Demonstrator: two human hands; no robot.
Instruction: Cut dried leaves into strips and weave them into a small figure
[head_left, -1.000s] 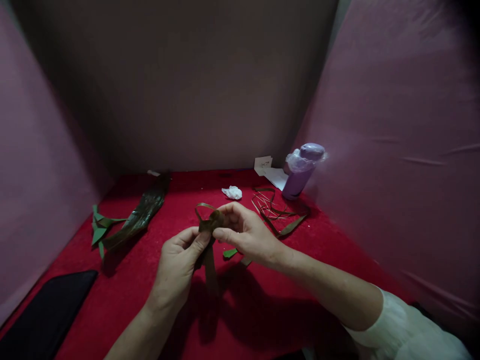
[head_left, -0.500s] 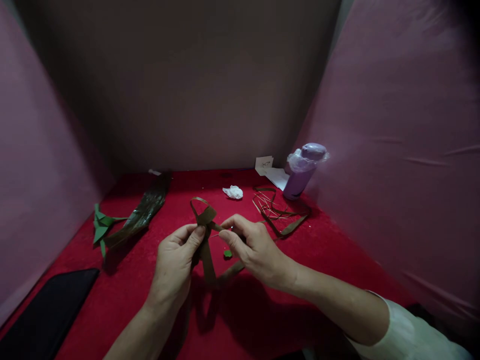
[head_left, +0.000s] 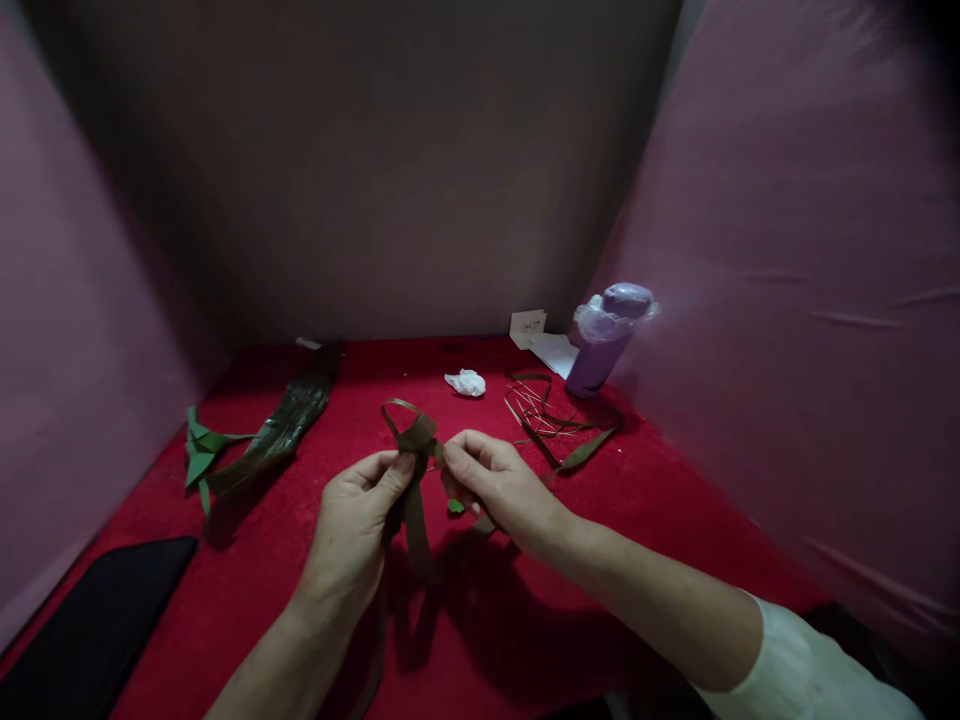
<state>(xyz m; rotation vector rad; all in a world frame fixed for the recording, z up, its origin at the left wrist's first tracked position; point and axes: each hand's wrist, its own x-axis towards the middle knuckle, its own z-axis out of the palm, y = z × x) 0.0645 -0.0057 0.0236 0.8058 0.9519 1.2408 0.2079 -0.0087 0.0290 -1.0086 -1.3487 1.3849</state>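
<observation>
Between my hands is a folded piece of brownish-green leaf strips (head_left: pixel 417 434), with a loop at its top and a flat strip hanging below. My left hand (head_left: pixel 352 525) is closed, its thumb pressing the folded middle from the left. My right hand (head_left: pixel 499 485) pinches a short strip end at the fold's right side. Part of another strip shows beneath the right hand. A small bright green leaf scrap (head_left: pixel 455 507) lies on the red cloth by the right fingers. The left fingertips are hidden behind the leaf strips.
A folded green leaf figure (head_left: pixel 201 455) and dark long leaves (head_left: pixel 289 425) lie left, near a black flat case (head_left: pixel 97 625). Crumpled white tissue (head_left: pixel 466 382) sits ahead. Thin sticks and loose strips (head_left: pixel 585 455), white cards (head_left: pixel 553 352) and a purple bottle (head_left: pixel 600 345) are at right.
My right hand has shifted slightly and turned, its pinch now close against the fold. The strip that stretched below the right hand shows less. My left hand keeps its hold.
</observation>
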